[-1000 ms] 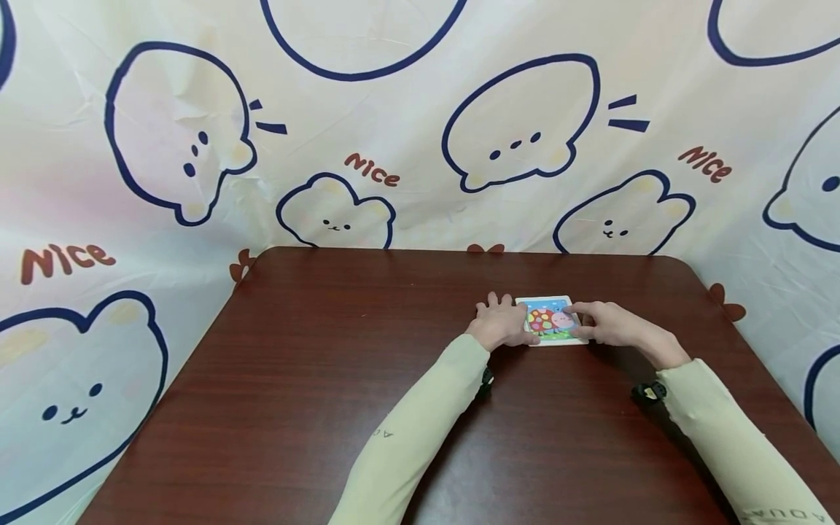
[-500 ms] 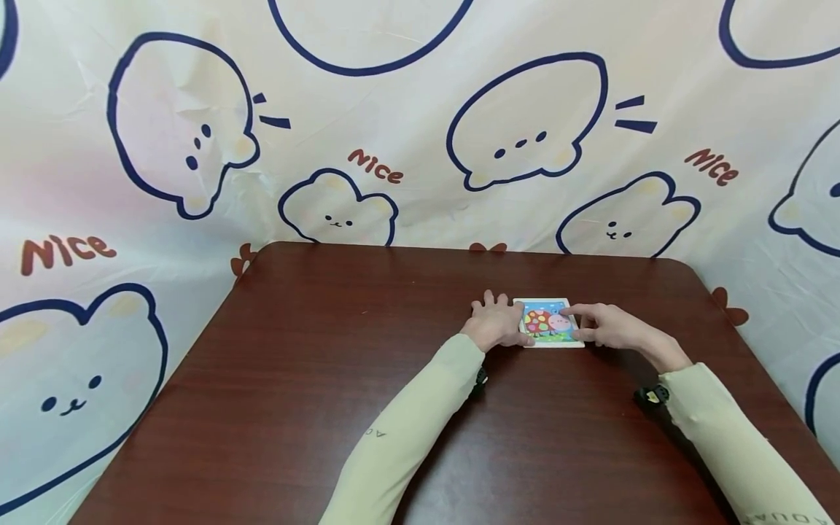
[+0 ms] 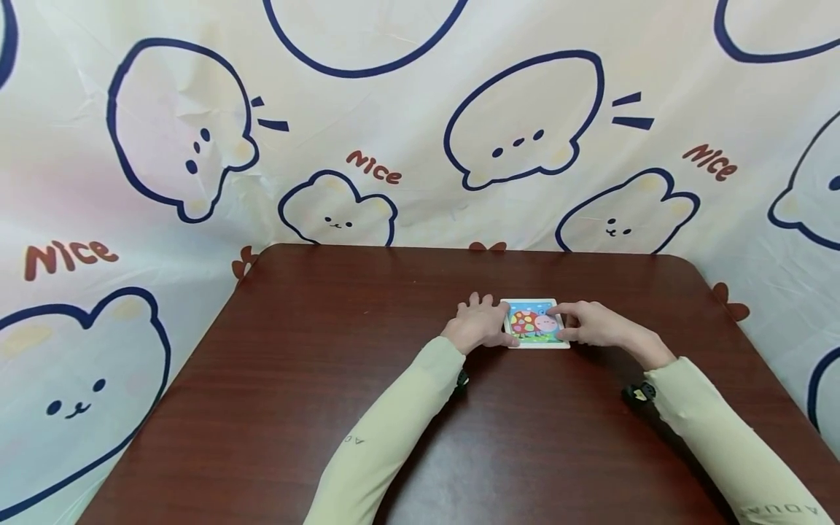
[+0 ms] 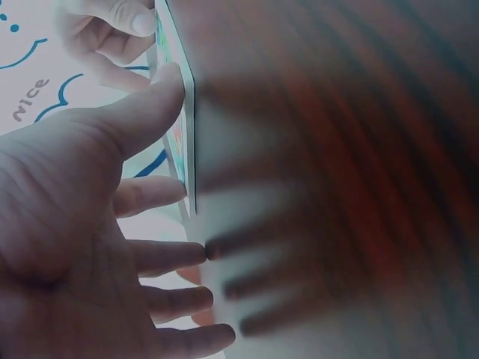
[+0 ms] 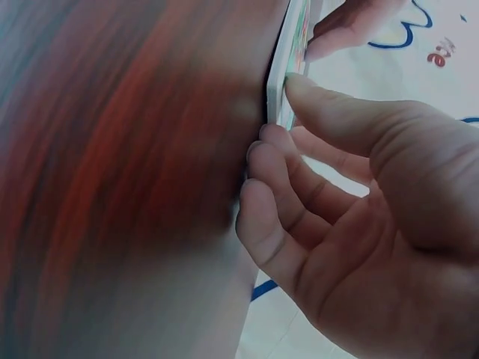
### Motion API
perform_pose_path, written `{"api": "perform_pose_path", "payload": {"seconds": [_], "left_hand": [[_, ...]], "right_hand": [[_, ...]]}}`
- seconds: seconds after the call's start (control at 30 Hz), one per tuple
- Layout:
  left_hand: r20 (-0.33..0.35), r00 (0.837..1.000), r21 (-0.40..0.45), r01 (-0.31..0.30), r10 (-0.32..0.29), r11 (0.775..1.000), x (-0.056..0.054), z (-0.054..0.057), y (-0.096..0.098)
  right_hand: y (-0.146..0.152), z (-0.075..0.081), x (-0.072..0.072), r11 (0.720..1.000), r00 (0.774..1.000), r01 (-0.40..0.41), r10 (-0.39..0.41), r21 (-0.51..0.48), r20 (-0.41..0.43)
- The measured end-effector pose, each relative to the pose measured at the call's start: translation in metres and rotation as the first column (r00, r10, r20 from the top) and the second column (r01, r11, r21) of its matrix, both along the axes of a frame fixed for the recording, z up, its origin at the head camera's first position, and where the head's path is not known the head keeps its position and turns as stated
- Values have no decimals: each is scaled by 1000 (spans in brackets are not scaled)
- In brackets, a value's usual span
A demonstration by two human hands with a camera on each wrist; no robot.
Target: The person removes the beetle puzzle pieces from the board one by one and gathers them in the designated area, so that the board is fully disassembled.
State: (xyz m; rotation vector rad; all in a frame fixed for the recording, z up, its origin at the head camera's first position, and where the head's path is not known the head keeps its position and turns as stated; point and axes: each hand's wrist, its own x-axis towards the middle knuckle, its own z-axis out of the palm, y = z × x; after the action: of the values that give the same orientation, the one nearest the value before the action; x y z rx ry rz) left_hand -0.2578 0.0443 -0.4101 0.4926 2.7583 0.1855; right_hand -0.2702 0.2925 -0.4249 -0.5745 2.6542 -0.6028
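A square picture board (image 3: 533, 329) with a white border and a red-spotted ladybug print lies flat on the brown table. My left hand (image 3: 477, 321) is at its left side with fingers spread and fairly straight. In the left wrist view the thumb (image 4: 168, 82) rests on the board's near edge and the index fingertip is at the side edge; the other fingers reach down towards the table. At the right side, my right hand (image 3: 593, 324) has its thumb (image 5: 314, 93) on the border, the index finger over the picture, and the remaining fingers curled at the board's edge.
The brown table (image 3: 295, 379) reaches back to a pale wall cloth (image 3: 420, 124) printed with blue-outlined bears. Dark wrist devices are strapped below both sleeves, the right one (image 3: 639, 394) close above the tabletop.
Both hands and the picture board between them have slid a little to the left across the table. Their hold on its two sides looks the same.
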Motion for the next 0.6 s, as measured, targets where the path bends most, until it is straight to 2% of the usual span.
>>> {"api": "perform_pose_path", "payload": {"seconds": [0.2, 0.43, 0.6], "left_hand": [[12, 1000, 4, 6, -6, 1000, 0, 0, -12], [-8, 1000, -15, 22, -22, 1000, 3, 1, -23], [-2, 1000, -13, 23, -23, 1000, 4, -1, -30]], "right_hand": [[-13, 1, -1, 1000, 1000, -23, 23, 14, -4], [-22, 0, -1, 998, 998, -65, 65, 4, -21], [-30, -1, -1, 997, 997, -75, 75, -3, -6]]}}
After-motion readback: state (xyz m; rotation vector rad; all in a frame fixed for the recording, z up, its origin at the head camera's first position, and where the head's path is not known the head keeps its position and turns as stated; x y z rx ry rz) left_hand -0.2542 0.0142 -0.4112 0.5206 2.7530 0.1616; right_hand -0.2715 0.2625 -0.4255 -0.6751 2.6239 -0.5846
